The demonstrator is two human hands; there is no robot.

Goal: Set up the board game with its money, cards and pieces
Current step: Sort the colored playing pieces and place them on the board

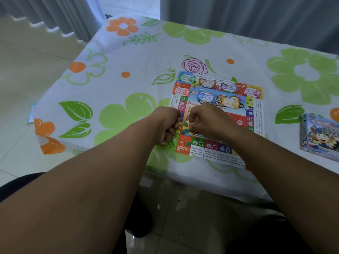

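The colourful game board (pixel 255 114) lies flat on the flowered tablecloth. Several bundles of play money sit on it: green (pixel 187 77), brown (pixel 207 82), purple (pixel 228 87) and pink (pixel 253 92) along the far edge, red (pixel 181 91) at the left, blue (pixel 205 97) and yellow (pixel 232 102) in the middle. My left hand (pixel 165 123) is curled into a fist at the board's left edge, and a small red-and-white piece (pixel 162 143) peeks out under it. My right hand (pixel 207 121) hovers over the board's centre with thumb and forefinger pinched together. What they pinch is hidden.
The blue game box (pixel 319 136) lies at the right side of the table. The table's near edge (pixel 201 180) runs just below the board. Tiled floor and grey curtains surround the table, and a small paper (pixel 32 114) lies on the floor at the left.
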